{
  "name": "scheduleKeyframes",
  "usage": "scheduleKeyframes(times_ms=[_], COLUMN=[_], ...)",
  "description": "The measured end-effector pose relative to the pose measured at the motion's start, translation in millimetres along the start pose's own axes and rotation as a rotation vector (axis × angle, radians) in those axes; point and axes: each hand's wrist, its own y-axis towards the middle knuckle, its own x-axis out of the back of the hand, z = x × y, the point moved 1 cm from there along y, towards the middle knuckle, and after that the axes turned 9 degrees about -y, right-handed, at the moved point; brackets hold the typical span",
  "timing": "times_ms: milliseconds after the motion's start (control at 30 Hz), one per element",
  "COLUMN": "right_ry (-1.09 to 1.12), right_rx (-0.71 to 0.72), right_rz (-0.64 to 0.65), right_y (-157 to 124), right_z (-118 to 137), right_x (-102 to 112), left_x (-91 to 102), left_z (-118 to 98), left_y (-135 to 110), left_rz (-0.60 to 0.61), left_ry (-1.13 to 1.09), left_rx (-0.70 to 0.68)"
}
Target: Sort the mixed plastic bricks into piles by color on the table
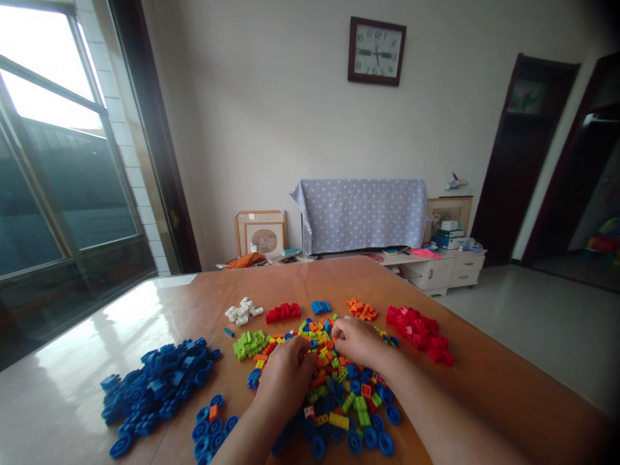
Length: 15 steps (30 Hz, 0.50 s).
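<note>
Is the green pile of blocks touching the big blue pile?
Apart. The head view shows a strip of bare wooden table between the green block pile and the big blue block pile.

The left forearm (242,439) and right forearm (436,413) converge over the pile (339,394). The left hand (285,378) lies palm down on its left side, fingers curled in. The right hand (356,339) rests at its far edge, knuckles up, fingers bent; any grip is hidden.
</note>
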Motion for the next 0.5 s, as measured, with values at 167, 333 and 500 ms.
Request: scheduleKeyframes(times_ms=[167,333,500], right_ry=[0.055,0.083,0.195], right_rx=[0.017,0.049,0.091], right_rz=[-0.021,-0.031,-0.08], right_y=[1.4,1.4,0.9], right_z=[-4.7,-5.9,-1.9], right_x=[-2.9,-4.4,-2.2], left_x=[1.3,0.8,-0.4], left_z=[-2.5,-1.9,3.2], left_y=[-0.1,-0.6,-0.3], left_rz=[0.009,0.005,-0.017], left_ry=[0.031,0.021,0.02], left_rx=[0.01,0.002,-0.005])
